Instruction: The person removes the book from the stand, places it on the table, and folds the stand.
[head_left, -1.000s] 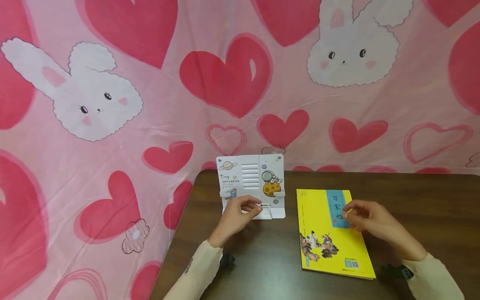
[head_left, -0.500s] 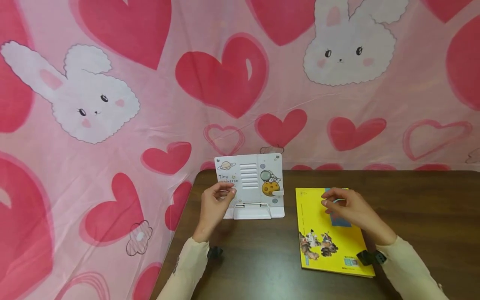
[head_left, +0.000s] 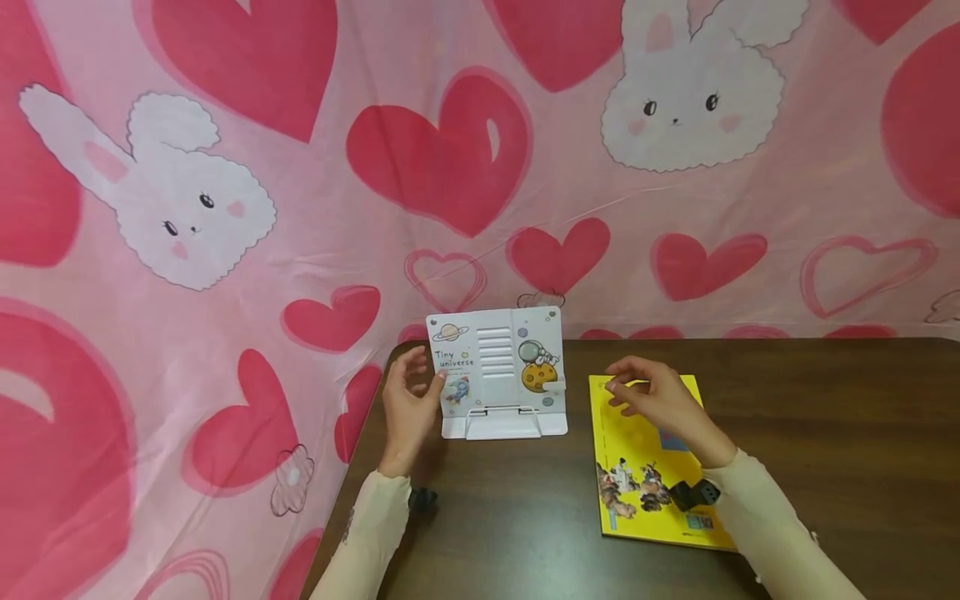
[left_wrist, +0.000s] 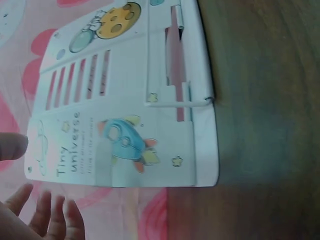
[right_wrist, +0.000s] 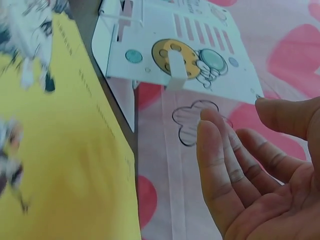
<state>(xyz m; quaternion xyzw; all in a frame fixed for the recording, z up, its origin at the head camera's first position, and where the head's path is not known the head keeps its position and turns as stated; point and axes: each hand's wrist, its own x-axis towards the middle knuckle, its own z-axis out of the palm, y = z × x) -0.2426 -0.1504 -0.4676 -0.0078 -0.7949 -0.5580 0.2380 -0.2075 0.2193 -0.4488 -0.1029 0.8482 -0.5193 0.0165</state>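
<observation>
A white book stand [head_left: 495,396] printed "Tiny universe" stands upright at the back of the table, its wire page holder [head_left: 504,410] raised along the bottom ledge. My left hand [head_left: 407,417] is at the stand's left edge, thumb in front and fingers loosely bent beyond the side. In the left wrist view its fingertips [left_wrist: 44,205] show just outside that edge, holding nothing. My right hand [head_left: 667,408] hovers over the upper part of a yellow book [head_left: 618,433], fingers relaxed. A small white clip [right_wrist: 177,70] juts from the stand's right side in the right wrist view.
The dark wooden table [head_left: 510,517] has its left edge close to my left forearm. Behind it hangs a pink cloth [head_left: 315,217] with hearts and rabbits. The book lies flat to the right of the stand, partly under my right forearm.
My left hand has moved from the stand's wire holder out to its left edge. My right hand has moved left across the book. The clip on the stand's left side no longer juts out.
</observation>
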